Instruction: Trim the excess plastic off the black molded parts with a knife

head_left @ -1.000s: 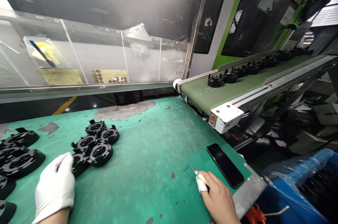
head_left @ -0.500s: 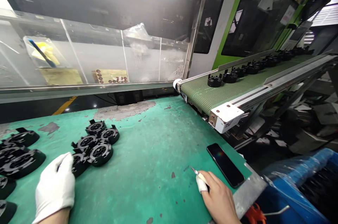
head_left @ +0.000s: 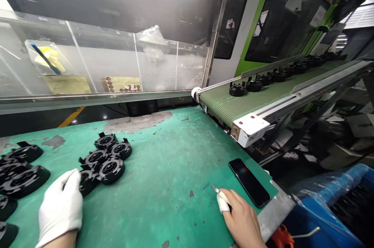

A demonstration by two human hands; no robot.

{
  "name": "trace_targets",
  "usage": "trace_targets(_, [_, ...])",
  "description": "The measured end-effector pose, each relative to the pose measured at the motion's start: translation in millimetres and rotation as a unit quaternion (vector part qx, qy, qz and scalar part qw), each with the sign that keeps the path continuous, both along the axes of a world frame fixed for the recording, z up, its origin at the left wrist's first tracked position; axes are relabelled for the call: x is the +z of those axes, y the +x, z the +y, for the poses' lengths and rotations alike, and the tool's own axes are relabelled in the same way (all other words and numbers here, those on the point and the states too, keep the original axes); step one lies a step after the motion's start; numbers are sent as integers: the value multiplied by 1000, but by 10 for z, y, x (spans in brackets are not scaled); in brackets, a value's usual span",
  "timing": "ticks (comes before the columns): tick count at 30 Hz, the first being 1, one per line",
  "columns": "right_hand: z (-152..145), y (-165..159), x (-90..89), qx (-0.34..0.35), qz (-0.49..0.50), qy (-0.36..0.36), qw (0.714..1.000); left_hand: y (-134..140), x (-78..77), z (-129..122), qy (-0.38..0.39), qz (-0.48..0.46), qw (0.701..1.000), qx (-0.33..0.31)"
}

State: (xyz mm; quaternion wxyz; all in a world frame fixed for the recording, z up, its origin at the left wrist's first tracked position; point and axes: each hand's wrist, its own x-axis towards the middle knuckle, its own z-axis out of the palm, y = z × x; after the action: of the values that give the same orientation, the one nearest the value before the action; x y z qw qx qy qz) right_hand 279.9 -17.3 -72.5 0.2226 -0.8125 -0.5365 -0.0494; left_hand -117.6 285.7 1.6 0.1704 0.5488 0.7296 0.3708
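My left hand [head_left: 61, 203], in a white glove, rests at the near edge of a group of black round plastic parts. Its fingers are curled against the nearest black round plastic part [head_left: 87, 182], whose left side they cover. Several similar black parts [head_left: 110, 168] stand just beyond, close together on the green tabletop [head_left: 163, 185]. Toward the right, my right hand [head_left: 241, 215] is closed round a craft knife [head_left: 216, 189]; its thin blade points up and left, and the handle is mostly hidden. White covering wraps the thumb of this otherwise bare hand.
More black round parts [head_left: 26, 180] stand at the left edge. A phone [head_left: 249, 182] lies beyond my right hand. The conveyor belt [head_left: 228, 104] carries a row of black parts behind the table. A blue bin [head_left: 324, 217] and an orange-handled tool [head_left: 282, 236] are at the lower right.
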Motion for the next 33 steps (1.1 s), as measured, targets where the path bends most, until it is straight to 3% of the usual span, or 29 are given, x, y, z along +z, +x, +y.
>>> trace_targets(33, [3,3,-6,0,-13,14,1000,18,8,-3,10,0,1000,-5])
